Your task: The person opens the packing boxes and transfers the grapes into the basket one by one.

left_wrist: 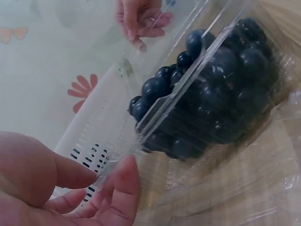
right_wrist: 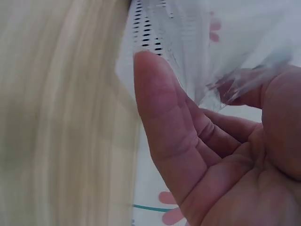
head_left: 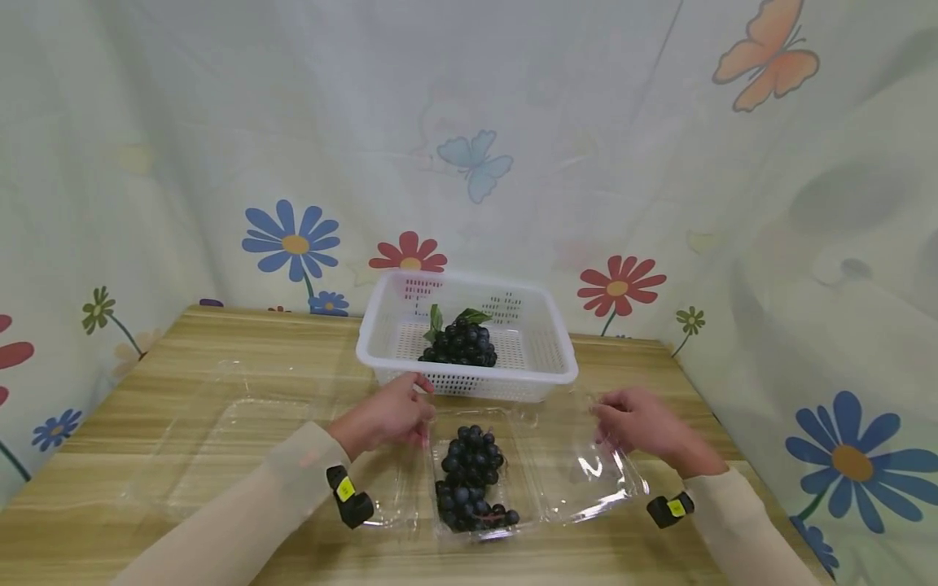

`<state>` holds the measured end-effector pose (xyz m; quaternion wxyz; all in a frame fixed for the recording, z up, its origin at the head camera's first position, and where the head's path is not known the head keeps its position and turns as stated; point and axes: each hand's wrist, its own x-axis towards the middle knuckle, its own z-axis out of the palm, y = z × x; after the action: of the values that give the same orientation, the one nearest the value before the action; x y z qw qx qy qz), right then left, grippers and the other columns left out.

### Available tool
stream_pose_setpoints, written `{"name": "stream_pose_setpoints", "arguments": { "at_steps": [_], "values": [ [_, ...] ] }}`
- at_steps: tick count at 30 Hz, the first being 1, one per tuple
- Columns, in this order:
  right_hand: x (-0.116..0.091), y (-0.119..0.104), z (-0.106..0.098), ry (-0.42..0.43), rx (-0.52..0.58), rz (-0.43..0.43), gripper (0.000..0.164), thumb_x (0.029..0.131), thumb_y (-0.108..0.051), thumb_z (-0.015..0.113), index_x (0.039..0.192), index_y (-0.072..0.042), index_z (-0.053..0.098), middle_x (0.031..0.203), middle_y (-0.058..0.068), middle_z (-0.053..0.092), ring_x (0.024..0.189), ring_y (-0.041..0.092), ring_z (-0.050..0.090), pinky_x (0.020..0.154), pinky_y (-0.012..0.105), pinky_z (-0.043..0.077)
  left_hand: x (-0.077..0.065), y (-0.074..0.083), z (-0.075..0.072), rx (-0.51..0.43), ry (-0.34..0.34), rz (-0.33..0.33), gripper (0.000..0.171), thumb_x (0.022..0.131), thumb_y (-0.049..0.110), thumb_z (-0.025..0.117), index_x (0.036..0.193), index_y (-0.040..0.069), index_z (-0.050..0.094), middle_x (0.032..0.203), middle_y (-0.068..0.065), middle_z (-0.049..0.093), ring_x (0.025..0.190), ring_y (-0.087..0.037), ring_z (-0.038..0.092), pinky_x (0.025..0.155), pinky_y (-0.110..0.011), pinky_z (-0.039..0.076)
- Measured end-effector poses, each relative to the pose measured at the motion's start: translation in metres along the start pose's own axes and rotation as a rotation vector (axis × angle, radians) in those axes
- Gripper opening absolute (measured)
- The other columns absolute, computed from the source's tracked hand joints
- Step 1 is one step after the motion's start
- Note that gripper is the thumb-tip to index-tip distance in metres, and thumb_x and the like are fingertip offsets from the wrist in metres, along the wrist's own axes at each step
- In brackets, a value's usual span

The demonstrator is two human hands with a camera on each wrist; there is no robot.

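A clear plastic clamshell box (head_left: 519, 472) stands on the table with a bunch of dark grapes (head_left: 469, 472) inside. My left hand (head_left: 394, 413) is at the far left corner of the box; in the left wrist view its thumb and fingers (left_wrist: 126, 181) pinch the rim. On the other side, my right hand (head_left: 639, 423) holds the outer edge of the raised, tilted lid (head_left: 579, 482). In the right wrist view, the lid's clear corner (right_wrist: 207, 89) sits between the thumb and the curled fingers.
Behind the box stands a white perforated basket (head_left: 469, 370) holding another bunch of dark grapes (head_left: 462, 343) with green leaves. More clear plastic packaging (head_left: 234, 456) lies on the wooden table (head_left: 293, 334) at left. A flower-printed curtain (head_left: 513, 220) hangs around the table.
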<state>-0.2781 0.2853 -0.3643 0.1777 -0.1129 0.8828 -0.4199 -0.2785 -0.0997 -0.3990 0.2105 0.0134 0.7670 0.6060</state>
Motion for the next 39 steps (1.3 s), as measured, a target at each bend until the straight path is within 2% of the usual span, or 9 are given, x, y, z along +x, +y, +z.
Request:
{"name": "stream_pose_setpoints", "arguments": {
  "at_steps": [7, 12, 15, 20, 25, 28, 33, 36, 39],
  "values": [
    [0.004, 0.015, 0.011, 0.005, 0.084, 0.068, 0.033, 0.108, -0.019, 0.049, 0.105, 0.011, 0.062, 0.076, 0.012, 0.068, 0.061, 0.020, 0.068, 0.060, 0.042, 0.064, 0.004, -0.006, 0.004, -0.030, 0.068, 0.044, 0.035, 0.099, -0.005, 0.053, 0.132, -0.002, 0.042, 0.091, -0.015, 0.059, 0.063, -0.021, 0.062, 0.061, -0.034, 0.059],
    [0.004, 0.023, 0.017, -0.001, 0.070, 0.111, 0.032, 0.108, -0.016, 0.047, 0.099, 0.010, 0.062, 0.074, 0.012, 0.069, 0.059, 0.021, 0.069, 0.058, 0.041, 0.063, 0.005, -0.007, 0.006, -0.012, 0.119, 0.068, 0.032, 0.099, -0.006, 0.051, 0.131, -0.004, 0.046, 0.094, -0.014, 0.058, 0.070, -0.022, 0.062, 0.067, -0.036, 0.060],
    [0.002, 0.026, 0.023, 0.019, -0.019, 0.144, 0.032, 0.107, -0.015, 0.047, 0.088, 0.007, 0.063, 0.067, 0.011, 0.068, 0.055, 0.020, 0.067, 0.055, 0.038, 0.062, 0.005, -0.008, 0.009, 0.002, 0.132, 0.094, 0.029, 0.101, -0.004, 0.050, 0.130, -0.007, 0.048, 0.096, -0.014, 0.058, 0.074, -0.021, 0.063, 0.071, -0.036, 0.061],
    [0.000, 0.027, 0.032, 0.068, -0.259, 0.224, 0.035, 0.105, -0.015, 0.048, 0.075, -0.002, 0.060, 0.054, 0.007, 0.064, 0.047, 0.018, 0.063, 0.049, 0.033, 0.057, 0.003, -0.011, 0.015, 0.004, 0.143, 0.142, 0.028, 0.099, -0.005, 0.053, 0.127, -0.008, 0.051, 0.105, -0.018, 0.060, 0.083, -0.022, 0.064, 0.075, -0.034, 0.062],
    [0.001, 0.024, 0.034, 0.092, -0.349, 0.280, 0.034, 0.103, -0.015, 0.049, 0.073, -0.004, 0.058, 0.052, 0.005, 0.059, 0.045, 0.016, 0.061, 0.047, 0.031, 0.057, -0.001, -0.012, 0.018, 0.077, 0.151, 0.167, 0.039, 0.090, -0.007, 0.062, 0.128, -0.005, 0.054, 0.119, -0.019, 0.062, 0.098, -0.025, 0.065, 0.083, -0.034, 0.061],
    [-0.001, 0.024, 0.035, 0.100, -0.395, 0.260, 0.038, 0.102, -0.014, 0.051, 0.065, -0.006, 0.056, 0.047, 0.003, 0.055, 0.039, 0.014, 0.055, 0.041, 0.027, 0.050, -0.003, -0.012, 0.019, 0.113, 0.151, 0.171, 0.040, 0.089, -0.005, 0.064, 0.128, -0.002, 0.054, 0.122, -0.017, 0.062, 0.103, -0.024, 0.064, 0.087, -0.035, 0.060],
    [-0.004, 0.021, 0.037, 0.157, -0.537, 0.182, 0.046, 0.098, -0.015, 0.053, 0.053, -0.013, 0.046, 0.041, -0.004, 0.043, 0.034, 0.008, 0.038, 0.036, 0.021, 0.032, -0.009, -0.015, 0.018, 0.111, 0.143, 0.184, 0.040, 0.089, -0.005, 0.062, 0.129, -0.002, 0.054, 0.117, -0.017, 0.064, 0.092, -0.022, 0.067, 0.081, -0.035, 0.061],
    [-0.002, 0.011, 0.031, 0.189, -0.626, 0.160, 0.041, 0.097, -0.020, 0.056, 0.058, -0.014, 0.045, 0.051, -0.004, 0.042, 0.044, 0.011, 0.039, 0.043, 0.023, 0.032, -0.015, -0.016, 0.017, 0.111, 0.138, 0.186, 0.041, 0.089, -0.006, 0.060, 0.128, -0.004, 0.053, 0.103, -0.016, 0.065, 0.081, -0.021, 0.066, 0.073, -0.034, 0.059],
    [0.002, -0.004, 0.023, 0.184, -0.665, 0.179, 0.033, 0.098, -0.023, 0.058, 0.070, -0.007, 0.054, 0.063, 0.002, 0.049, 0.056, 0.017, 0.046, 0.052, 0.028, 0.038, -0.023, -0.015, 0.016, 0.116, 0.114, 0.174, 0.035, 0.092, -0.004, 0.059, 0.126, -0.008, 0.051, 0.090, -0.016, 0.067, 0.072, -0.022, 0.067, 0.068, -0.037, 0.060]
  ]
}}
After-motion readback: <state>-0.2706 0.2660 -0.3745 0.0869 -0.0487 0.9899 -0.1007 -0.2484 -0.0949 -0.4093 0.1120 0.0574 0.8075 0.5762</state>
